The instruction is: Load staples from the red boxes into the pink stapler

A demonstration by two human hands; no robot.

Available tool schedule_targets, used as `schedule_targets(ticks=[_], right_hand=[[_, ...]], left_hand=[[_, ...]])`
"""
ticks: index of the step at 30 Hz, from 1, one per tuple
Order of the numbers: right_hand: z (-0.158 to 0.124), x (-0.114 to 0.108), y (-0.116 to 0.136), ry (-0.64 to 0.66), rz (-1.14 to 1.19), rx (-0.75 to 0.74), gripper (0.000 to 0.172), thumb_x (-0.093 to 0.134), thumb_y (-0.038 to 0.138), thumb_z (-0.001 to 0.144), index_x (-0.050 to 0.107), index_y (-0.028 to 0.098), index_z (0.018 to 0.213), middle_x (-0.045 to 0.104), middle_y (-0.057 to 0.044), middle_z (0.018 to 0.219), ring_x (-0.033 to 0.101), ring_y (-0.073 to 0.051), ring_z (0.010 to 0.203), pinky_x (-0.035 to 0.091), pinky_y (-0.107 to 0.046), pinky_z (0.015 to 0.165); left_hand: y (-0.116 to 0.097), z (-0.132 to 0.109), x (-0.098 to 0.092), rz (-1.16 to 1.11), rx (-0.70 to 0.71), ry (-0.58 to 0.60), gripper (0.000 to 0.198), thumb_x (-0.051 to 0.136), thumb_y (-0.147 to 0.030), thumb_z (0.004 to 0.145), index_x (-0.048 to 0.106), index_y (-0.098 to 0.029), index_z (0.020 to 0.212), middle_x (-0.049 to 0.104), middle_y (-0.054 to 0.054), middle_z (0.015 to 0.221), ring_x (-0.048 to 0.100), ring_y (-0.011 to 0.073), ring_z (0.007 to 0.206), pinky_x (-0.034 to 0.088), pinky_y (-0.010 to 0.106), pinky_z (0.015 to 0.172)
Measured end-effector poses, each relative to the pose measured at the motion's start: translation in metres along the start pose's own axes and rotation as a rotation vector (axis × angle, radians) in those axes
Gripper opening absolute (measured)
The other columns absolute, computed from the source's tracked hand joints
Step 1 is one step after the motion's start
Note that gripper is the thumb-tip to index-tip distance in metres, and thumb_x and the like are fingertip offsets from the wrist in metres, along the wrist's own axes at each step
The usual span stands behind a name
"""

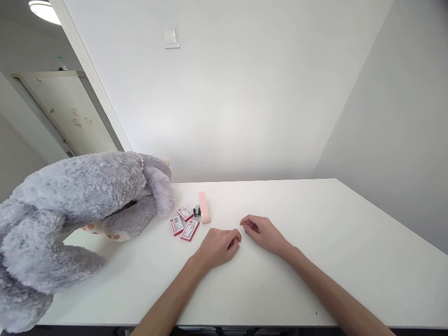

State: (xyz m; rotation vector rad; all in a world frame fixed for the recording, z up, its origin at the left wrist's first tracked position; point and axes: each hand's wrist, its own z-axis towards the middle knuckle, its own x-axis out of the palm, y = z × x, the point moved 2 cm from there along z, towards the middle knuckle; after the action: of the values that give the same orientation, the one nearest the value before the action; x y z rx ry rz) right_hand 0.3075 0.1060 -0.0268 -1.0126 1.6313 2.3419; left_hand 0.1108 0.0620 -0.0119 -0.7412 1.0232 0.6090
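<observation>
Both my hands rest on the white table [350,242], close together near its middle. My left hand [219,246] lies palm down with its fingers curled under; nothing shows in it. My right hand [264,232] rests beside it, fingers bent inward, also with nothing visible in it. Just beyond my left hand lie three small red and white boxes [184,223]. A pink stapler [204,206] lies behind them, with a small dark object [196,211] at its left side.
A large grey plush toy [70,205] lies across the table's left side, its paws pointing toward the boxes. White walls stand behind the table, with a light switch [171,37] high up. A doorway opens at the far left.
</observation>
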Motion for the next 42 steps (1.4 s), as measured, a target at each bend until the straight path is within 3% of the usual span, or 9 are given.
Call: schedule_targets(ticks=[21, 25, 28, 31, 34, 37, 42], right_hand=[[0.001, 0.000, 0.000, -0.002, 0.013, 0.015, 0.021, 0.048, 0.035, 0.099, 0.068, 0.027, 0.098, 0.069, 0.001, 0.081, 0.054, -0.016, 0.068, 0.046, -0.031, 0.064], [0.001, 0.000, 0.000, -0.001, 0.014, 0.012, 0.022, 0.048, 0.035, 0.099, 0.068, 0.027, 0.099, 0.069, 0.001, 0.081, 0.054, -0.016, 0.068, 0.046, -0.031, 0.064], [0.001, 0.000, 0.000, -0.002, 0.012, 0.011, 0.022, 0.048, 0.036, 0.099, 0.068, 0.027, 0.099, 0.068, 0.001, 0.081, 0.054, -0.016, 0.068, 0.045, -0.031, 0.064], [0.001, 0.000, 0.000, -0.004, 0.012, 0.008, 0.022, 0.048, 0.036, 0.099, 0.068, 0.026, 0.101, 0.067, 0.001, 0.080, 0.053, -0.016, 0.067, 0.045, -0.031, 0.063], [0.001, 0.000, 0.000, -0.009, 0.010, 0.009, 0.021, 0.049, 0.036, 0.098, 0.068, 0.026, 0.100, 0.067, 0.001, 0.080, 0.053, -0.016, 0.066, 0.044, -0.030, 0.063], [0.001, 0.000, 0.000, -0.007, 0.011, 0.014, 0.022, 0.048, 0.036, 0.099, 0.068, 0.026, 0.100, 0.067, 0.000, 0.081, 0.053, -0.016, 0.066, 0.045, -0.030, 0.063], [0.000, -0.001, 0.000, -0.003, 0.012, 0.019, 0.024, 0.048, 0.039, 0.098, 0.068, 0.026, 0.100, 0.067, 0.000, 0.080, 0.054, -0.017, 0.067, 0.045, -0.031, 0.063]], left_hand=[[0.000, -0.001, 0.001, -0.001, 0.004, 0.001, 0.021, 0.048, -0.010, 0.087, 0.065, -0.023, 0.089, 0.069, -0.006, 0.066, 0.049, 0.0107, 0.051, 0.026, 0.025, 0.054], [0.002, -0.001, 0.003, 0.003, -0.001, -0.050, 0.021, 0.049, -0.009, 0.087, 0.065, -0.023, 0.089, 0.065, -0.006, 0.063, 0.049, 0.0110, 0.050, 0.027, 0.025, 0.053], [0.007, 0.001, 0.001, 0.024, -0.036, -0.178, 0.020, 0.050, -0.009, 0.088, 0.064, -0.023, 0.091, 0.062, -0.006, 0.062, 0.052, 0.0121, 0.053, 0.032, 0.026, 0.055], [0.012, 0.003, -0.008, 0.088, -0.100, -0.422, 0.016, 0.051, -0.011, 0.093, 0.063, -0.022, 0.096, 0.065, -0.001, 0.074, 0.059, 0.0166, 0.070, 0.045, 0.031, 0.072], [0.017, 0.005, -0.017, 0.157, -0.211, -0.596, 0.020, 0.055, -0.015, 0.093, 0.061, -0.021, 0.111, 0.065, 0.009, 0.107, 0.059, 0.0261, 0.103, 0.046, 0.043, 0.095], [0.021, 0.004, -0.020, 0.165, -0.362, -0.638, 0.035, 0.058, -0.017, 0.090, 0.056, -0.022, 0.125, 0.051, 0.016, 0.132, 0.049, 0.0335, 0.126, 0.041, 0.054, 0.106], [0.025, 0.003, -0.015, 0.117, -0.470, -0.595, 0.047, 0.056, -0.017, 0.087, 0.048, -0.022, 0.133, 0.039, 0.017, 0.144, 0.040, 0.0368, 0.136, 0.035, 0.061, 0.112]])
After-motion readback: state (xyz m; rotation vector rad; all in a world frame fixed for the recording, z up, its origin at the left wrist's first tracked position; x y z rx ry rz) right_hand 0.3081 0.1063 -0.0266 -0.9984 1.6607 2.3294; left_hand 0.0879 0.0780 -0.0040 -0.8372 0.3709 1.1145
